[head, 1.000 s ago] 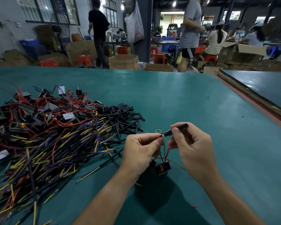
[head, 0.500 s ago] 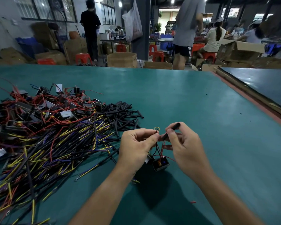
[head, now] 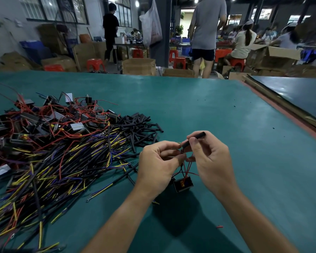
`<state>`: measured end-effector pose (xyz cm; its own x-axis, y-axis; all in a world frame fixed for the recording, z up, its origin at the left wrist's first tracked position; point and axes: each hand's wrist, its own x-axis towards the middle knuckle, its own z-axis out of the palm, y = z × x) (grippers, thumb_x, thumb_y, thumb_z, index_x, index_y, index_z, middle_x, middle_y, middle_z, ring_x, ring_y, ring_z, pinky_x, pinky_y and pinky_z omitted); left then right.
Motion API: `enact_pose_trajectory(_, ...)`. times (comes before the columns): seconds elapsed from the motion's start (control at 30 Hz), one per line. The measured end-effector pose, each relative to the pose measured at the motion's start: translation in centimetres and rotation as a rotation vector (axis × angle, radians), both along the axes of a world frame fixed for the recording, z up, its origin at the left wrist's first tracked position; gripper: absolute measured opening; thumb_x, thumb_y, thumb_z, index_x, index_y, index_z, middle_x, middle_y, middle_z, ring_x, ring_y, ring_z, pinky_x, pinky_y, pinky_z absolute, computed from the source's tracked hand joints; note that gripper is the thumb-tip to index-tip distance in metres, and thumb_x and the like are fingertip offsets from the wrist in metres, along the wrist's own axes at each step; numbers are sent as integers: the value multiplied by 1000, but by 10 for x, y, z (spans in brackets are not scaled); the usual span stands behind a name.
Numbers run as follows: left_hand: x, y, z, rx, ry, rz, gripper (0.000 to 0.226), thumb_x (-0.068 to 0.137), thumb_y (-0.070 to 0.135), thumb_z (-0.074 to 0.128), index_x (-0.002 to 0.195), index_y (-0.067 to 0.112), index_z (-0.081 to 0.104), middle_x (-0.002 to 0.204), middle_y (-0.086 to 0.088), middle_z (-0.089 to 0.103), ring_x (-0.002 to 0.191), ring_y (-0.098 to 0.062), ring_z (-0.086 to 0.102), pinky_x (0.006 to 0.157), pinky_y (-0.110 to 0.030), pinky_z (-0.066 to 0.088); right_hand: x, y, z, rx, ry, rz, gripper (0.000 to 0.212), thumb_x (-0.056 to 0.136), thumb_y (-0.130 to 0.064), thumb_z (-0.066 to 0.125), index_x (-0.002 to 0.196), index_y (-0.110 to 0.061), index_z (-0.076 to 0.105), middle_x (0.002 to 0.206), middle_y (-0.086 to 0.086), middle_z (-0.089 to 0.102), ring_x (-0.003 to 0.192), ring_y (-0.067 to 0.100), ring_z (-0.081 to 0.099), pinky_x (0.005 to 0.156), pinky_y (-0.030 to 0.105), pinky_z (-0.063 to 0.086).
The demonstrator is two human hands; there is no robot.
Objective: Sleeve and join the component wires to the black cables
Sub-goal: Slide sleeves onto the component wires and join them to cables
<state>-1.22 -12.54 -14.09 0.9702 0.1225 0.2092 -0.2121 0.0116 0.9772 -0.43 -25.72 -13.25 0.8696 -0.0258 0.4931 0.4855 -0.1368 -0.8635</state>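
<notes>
Black sleeve tube (head: 196,136) sits pinched between thumb and forefinger of the right hand (head: 211,161), over the middle of the green tabletop (head: 226,115) toward its near edge. The left hand (head: 157,165) pinches the thin red wires (head: 187,168) rising from a small component (head: 183,184) that dangles between the wrists. The sleeve seems barely started; no join shows. Toward the left edge, heaps of black cables (head: 62,161), loose sleeves (head: 140,126) and components (head: 44,121) wait, so most work remains.

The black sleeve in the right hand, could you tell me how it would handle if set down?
Probably light: the right hand holds the sleeve by fingertips alone. Likely fairly stiff, since its free end juts straight. Being round, it may roll.
</notes>
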Motion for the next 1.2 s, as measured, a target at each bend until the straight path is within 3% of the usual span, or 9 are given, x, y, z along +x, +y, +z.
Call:
enact_pose_trajectory(0.27,-2,-1,1,3,27,-32,24,73,-6,80,82,13,68,74,-4,76,67,-13,72,67,-26,58,4,-3,-2,-111,-16,-12,10,92,-33,52,86,-31,60,81,-3,72,78,20,70,73,54,56)
enact_pose_trajectory(0.5,-2,-1,1,23,42,-53,34,74,-8,78,85,12,53,72,-5,75,64,-15,68,66,-34,57,5,-11,3,-335,-98,-64,17,90,-49,43,90,-35,54,79,-15,67,69,13,64,68,45,54)
enact_pose_trajectory(0.7,-4,-1,2,148,-5,-34,35,76,-1,78,86,18,51,74,0,76,64,-14,70,60,-30,54,3,-13,7,-389,-105,-44,22,89,-48,40,88,-31,54,77,-11,67,64,24,62,65,48,52)
enact_pose_trajectory(0.83,-6,0,2,199,-43,-27,33,77,2,77,88,21,52,76,3,76,71,-19,73,66,-38,58,0,-13,7,-412,-88,-35,16,92,-41,44,88,-31,54,77,-12,68,65,26,63,64,47,52)
enact_pose_trajectory(0.97,-8,-3,2,237,-74,-11,35,78,3,76,87,27,51,75,8,76,56,-3,63,52,-16,44,1,-18,7,-483,-92,-86,15,94,-37,45,87,-28,54,73,-8,67,66,24,61,65,45,50)
enact_pose_trajectory(1.03,-8,-4,2,236,-76,-10,35,78,3,76,87,26,51,74,9,75,51,0,58,49,-14,41,2,-20,6,-481,-68,-92,14,98,-33,47,87,-27,54,71,-3,66,68,28,61,66,48,52)
enact_pose_trajectory(1.2,-5,-3,1,230,-84,-11,34,76,7,77,86,26,51,74,9,75,62,-17,68,55,-25,49,1,-20,6,-355,-19,-79,13,93,-37,49,85,-28,55,74,-8,69,69,22,66,71,50,54)
